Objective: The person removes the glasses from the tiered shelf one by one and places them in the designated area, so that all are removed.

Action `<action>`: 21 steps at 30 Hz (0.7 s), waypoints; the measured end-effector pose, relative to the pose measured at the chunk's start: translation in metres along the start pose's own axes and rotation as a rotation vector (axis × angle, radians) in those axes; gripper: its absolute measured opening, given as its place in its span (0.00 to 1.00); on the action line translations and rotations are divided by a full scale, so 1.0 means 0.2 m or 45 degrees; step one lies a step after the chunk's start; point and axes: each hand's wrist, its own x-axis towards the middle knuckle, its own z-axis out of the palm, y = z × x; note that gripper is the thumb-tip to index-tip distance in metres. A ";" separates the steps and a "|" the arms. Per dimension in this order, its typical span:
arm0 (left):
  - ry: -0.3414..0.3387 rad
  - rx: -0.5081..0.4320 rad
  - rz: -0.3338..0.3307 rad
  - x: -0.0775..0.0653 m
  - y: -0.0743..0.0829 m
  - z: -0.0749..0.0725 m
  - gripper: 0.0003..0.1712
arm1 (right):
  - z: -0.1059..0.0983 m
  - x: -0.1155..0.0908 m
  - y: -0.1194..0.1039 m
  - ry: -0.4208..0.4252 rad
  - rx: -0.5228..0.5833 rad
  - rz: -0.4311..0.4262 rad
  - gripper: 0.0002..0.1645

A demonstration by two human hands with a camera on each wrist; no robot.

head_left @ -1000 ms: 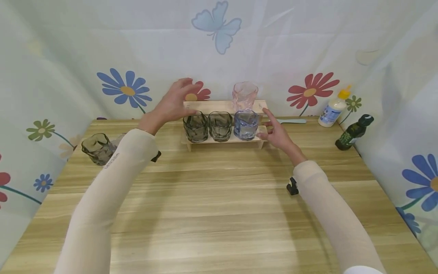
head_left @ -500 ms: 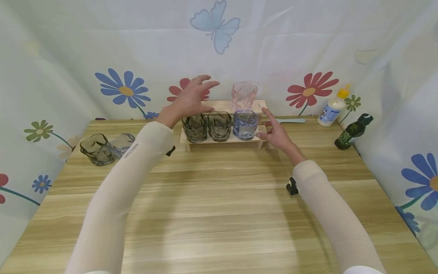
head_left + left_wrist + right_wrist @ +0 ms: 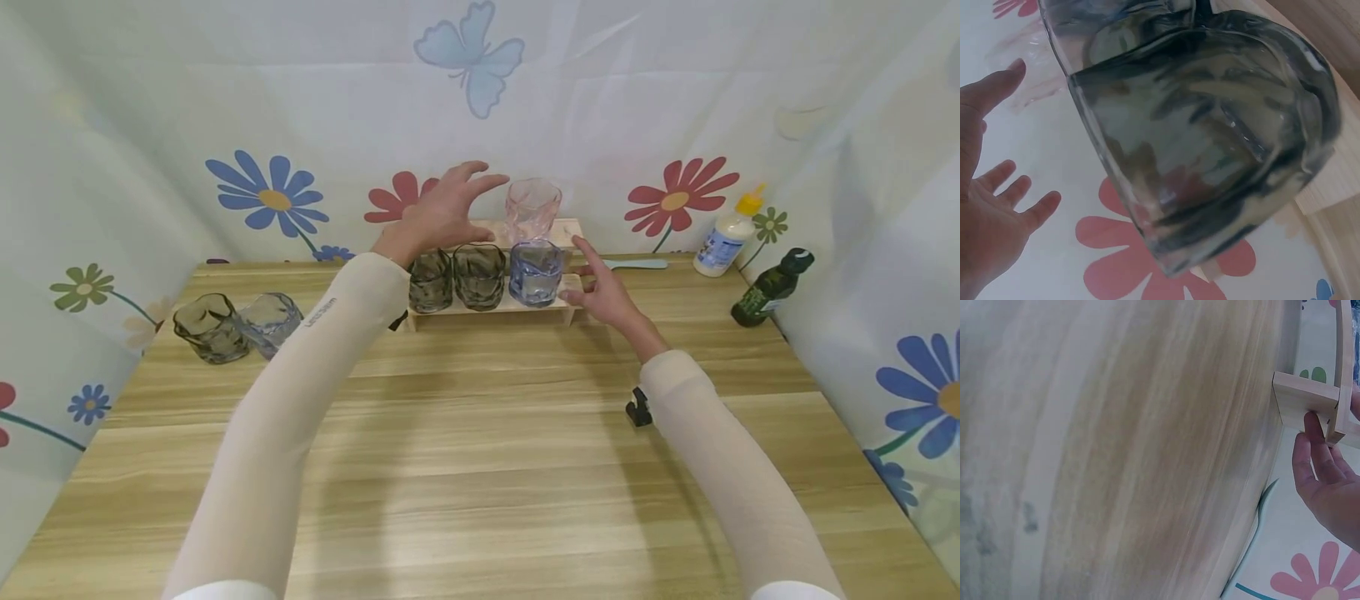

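Note:
My left hand (image 3: pixel 450 212), thumb and fingers spread apart with nothing between them, hovers over the back left of a two-step wooden rack (image 3: pixel 487 310). Its fingertips point at a clear pink glass (image 3: pixel 534 208) on the upper step. Along the lower step stand a grey-green glass (image 3: pixel 431 283), partly hidden by the left forearm, another grey-green glass (image 3: pixel 480 277) and a blue-tinted glass (image 3: pixel 536 273). A dark glass (image 3: pixel 1210 125) fills much of the left wrist view. At the rack's right end, my right hand (image 3: pixel 1335 481) holds the board's edge between thumb and fingers.
On the table's left are a smoky glass (image 3: pixel 212 327) and a clear glass (image 3: pixel 272 321), side by side. A pale-blue flat utensil (image 3: pixel 637 264) lies right of the rack. Farther right stand a yellow-capped bottle (image 3: pixel 724 242) and a dark green bottle (image 3: pixel 772 287). A floral curtain (image 3: pixel 337 100) hangs behind.
My left hand has moved right, from above the leftmost glass toward the pink glass, its fingers staying spread. The right hand has stayed at the rack's end.

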 end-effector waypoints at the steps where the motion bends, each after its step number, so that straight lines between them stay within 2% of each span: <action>1: -0.003 0.005 0.007 0.01 0.01 0.00 0.49 | 0.00 0.00 0.00 0.001 0.002 -0.004 0.58; 13: -0.022 0.036 0.069 0.11 0.09 0.04 0.50 | 0.00 0.00 0.00 0.007 0.004 -0.013 0.58; 21: -0.055 0.076 0.052 0.18 0.12 0.07 0.50 | 0.00 0.00 0.00 0.016 0.001 0.012 0.58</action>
